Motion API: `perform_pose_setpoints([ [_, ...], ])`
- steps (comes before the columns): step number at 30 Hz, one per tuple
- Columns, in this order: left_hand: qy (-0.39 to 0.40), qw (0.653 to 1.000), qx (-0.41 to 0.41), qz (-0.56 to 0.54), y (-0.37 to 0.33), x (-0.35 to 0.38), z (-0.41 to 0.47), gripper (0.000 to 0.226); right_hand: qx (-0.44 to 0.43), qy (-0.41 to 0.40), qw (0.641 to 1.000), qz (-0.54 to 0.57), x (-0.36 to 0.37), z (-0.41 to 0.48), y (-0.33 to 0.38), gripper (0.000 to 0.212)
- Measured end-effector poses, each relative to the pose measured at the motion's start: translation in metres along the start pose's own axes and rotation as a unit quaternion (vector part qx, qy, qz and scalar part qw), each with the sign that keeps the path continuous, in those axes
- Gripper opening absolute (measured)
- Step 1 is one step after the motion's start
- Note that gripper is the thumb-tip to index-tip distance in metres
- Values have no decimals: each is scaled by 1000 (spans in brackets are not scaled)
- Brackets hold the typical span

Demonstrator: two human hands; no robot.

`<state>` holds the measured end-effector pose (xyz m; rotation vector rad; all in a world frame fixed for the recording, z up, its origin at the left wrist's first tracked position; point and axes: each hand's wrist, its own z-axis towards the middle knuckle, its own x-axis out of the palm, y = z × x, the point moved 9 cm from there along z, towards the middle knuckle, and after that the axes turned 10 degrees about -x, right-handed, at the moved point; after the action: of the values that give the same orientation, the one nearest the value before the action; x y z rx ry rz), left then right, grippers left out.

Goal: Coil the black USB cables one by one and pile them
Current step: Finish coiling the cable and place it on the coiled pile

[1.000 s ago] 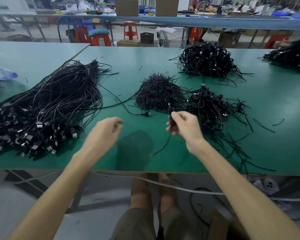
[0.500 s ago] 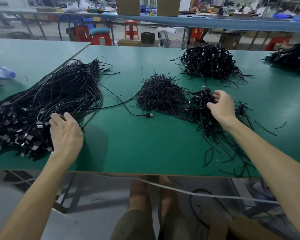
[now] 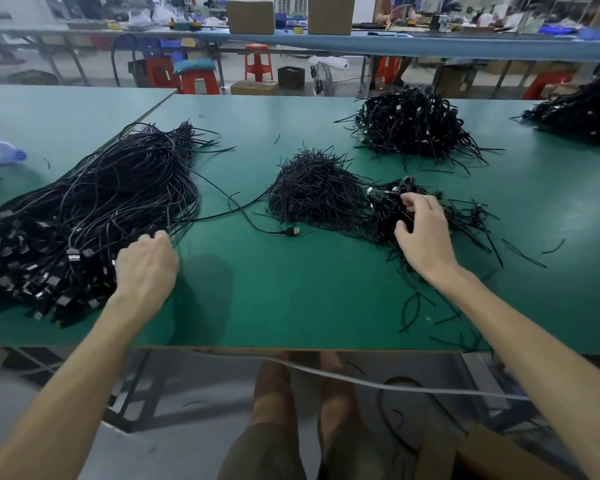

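In the head view, a green table [image 3: 291, 289] carries a big heap of loose black cables [image 3: 90, 202] on the left, with plugs toward the near edge. The left hand [image 3: 146, 268] sits at the heap's right edge, fingers curled down into the strands; whether they hold one I cannot tell. One cable's plug [image 3: 293, 231] lies alone mid-table, near a mound of ties [image 3: 312, 195]. Just right of it, the right hand [image 3: 425, 237] lies on a small pile [image 3: 471, 216] of coiled cables, thumb and fingers curled round a coil [image 3: 400, 213]. Larger piles [image 3: 413, 126] lie farther back.
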<state>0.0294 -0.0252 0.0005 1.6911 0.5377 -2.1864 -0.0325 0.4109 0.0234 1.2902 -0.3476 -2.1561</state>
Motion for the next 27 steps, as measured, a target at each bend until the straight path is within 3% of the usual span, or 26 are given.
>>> perform_pose_setpoints([
  [2,-21,998,47,-40,-21,-2,-18,11,-37,22,999,-2,10,-8,15,49],
  [6,59,974,101,-193,-70,0,-55,16,-111,86,990,33,40,-29,59,54],
  [10,186,907,163,-340,-121,-2,-96,7,-194,163,962,100,72,-54,108,64],
  [14,198,882,273,-329,-149,-24,-122,8,-173,194,943,209,93,-73,128,53],
  [17,259,853,259,-372,-145,-27,-119,10,-157,209,949,177,99,-85,125,36],
  [19,339,792,222,-456,-138,-28,-116,13,-192,204,953,111,96,-89,126,28],
  [22,413,669,190,-588,-127,-35,-113,27,-263,170,945,96,82,-93,138,15],
  [27,501,517,192,-667,-121,-26,-116,49,-257,157,946,118,71,-100,146,32],
])
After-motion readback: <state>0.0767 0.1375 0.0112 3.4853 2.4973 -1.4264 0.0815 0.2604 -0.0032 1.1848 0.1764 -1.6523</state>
